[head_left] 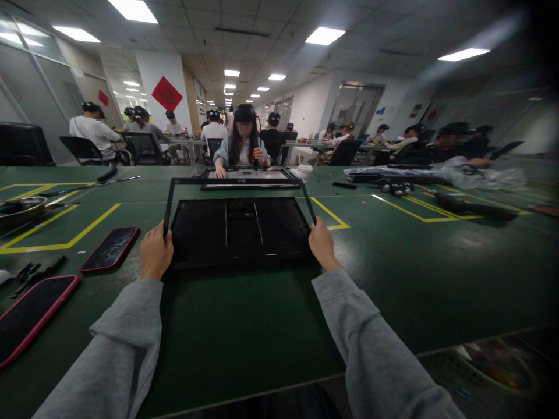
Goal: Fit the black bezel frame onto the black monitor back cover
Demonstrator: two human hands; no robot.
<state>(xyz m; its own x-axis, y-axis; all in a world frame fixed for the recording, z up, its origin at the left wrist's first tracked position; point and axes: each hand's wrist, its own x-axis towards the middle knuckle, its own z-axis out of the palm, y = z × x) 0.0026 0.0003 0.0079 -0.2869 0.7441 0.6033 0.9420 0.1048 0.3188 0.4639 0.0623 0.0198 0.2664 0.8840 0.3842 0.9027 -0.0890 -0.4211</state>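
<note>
Both hands hold up a thin black monitor bezel (pixel 205 181), an open rectangular frame with a small light logo on its top bar. My left hand (pixel 156 251) is wrapped round its left side, and my right hand (pixel 324 244) grips the right side. Through the frame shows a black monitor back cover (pixel 198 227) on the green table, with two metal rails and a recess at its middle. The bezel's lower bar is hard to tell apart from the dark cover, and whether they touch I cannot tell.
Two phones with red edges, one nearer (pixel 37 317) and one farther (pixel 110 249), lie on the left. A metal bowl (pixel 21 208) stands beyond them. Across the green table (pixel 393 279), a co-worker (pixel 243 142) holds an orange-handled tool over another panel. Plastic wrap (pixel 471 174) lies far right.
</note>
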